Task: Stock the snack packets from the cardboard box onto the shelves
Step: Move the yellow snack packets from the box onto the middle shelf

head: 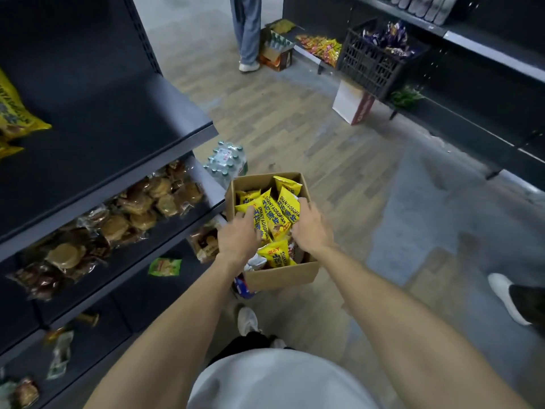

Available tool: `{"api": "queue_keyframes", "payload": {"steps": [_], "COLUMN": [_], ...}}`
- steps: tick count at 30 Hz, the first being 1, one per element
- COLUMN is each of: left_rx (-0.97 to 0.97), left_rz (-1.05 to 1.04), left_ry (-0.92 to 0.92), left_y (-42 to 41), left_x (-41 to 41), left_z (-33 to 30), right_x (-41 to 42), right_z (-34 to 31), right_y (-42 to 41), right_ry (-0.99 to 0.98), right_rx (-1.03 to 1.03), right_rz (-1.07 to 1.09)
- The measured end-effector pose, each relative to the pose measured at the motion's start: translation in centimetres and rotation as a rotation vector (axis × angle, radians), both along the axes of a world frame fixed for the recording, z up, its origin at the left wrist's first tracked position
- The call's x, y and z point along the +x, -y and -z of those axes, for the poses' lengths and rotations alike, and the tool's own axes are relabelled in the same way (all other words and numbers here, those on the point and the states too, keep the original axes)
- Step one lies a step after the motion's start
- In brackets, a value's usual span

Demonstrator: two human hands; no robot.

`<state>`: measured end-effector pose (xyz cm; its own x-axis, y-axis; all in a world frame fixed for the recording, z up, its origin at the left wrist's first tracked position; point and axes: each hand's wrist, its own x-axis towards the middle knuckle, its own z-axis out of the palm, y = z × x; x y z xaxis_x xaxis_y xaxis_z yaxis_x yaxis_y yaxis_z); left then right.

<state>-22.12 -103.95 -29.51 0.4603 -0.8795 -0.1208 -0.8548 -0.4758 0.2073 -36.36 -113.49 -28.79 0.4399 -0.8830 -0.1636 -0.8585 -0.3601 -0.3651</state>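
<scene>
Yellow snack packets (272,215) sit pinched between left grip (239,236) and right grip (311,228).

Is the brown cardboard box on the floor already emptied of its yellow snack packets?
No, the brown cardboard box still holds many yellow snack packets, and both the left hand and right hand are gathering them.

A shop aisle: dark metal shelves (124,149) line both sides, holding bagged pastries (138,208) and yellow snack packets (13,113). A crate (371,66) of sweets, shrink-wrapped bottles (225,162) and a stock box (283,276) stand on the floor.
</scene>
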Motion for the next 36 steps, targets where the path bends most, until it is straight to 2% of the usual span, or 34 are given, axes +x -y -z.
{"api": "queue_keyframes", "payload": {"steps": [13,19,26,36], "left_rx": [0.088,0.114,0.185,0.304], "left_rz": [0.115,0.044,-0.098,-0.386], "left_ry": [-0.109,-0.198,-0.195,-0.428], "left_y": [4.8,5.3,6.3,9.9], "left_x": [3.7,3.6,2.1,1.4], "left_z": [3.8,6.1,8.3,9.8], "right_x": [3.1,4.7,6.0,6.4], "right_z": [2.7,4.4,6.0,8.5], "right_y": [3.3,4.9,7.6,10.8], "right_ry": [-0.181,-0.315,-0.502,-0.553], "right_rx": [0.045,0.02,0.018,0.134], "right_rz": [-0.08,-0.169,-0.292,-0.467]}}
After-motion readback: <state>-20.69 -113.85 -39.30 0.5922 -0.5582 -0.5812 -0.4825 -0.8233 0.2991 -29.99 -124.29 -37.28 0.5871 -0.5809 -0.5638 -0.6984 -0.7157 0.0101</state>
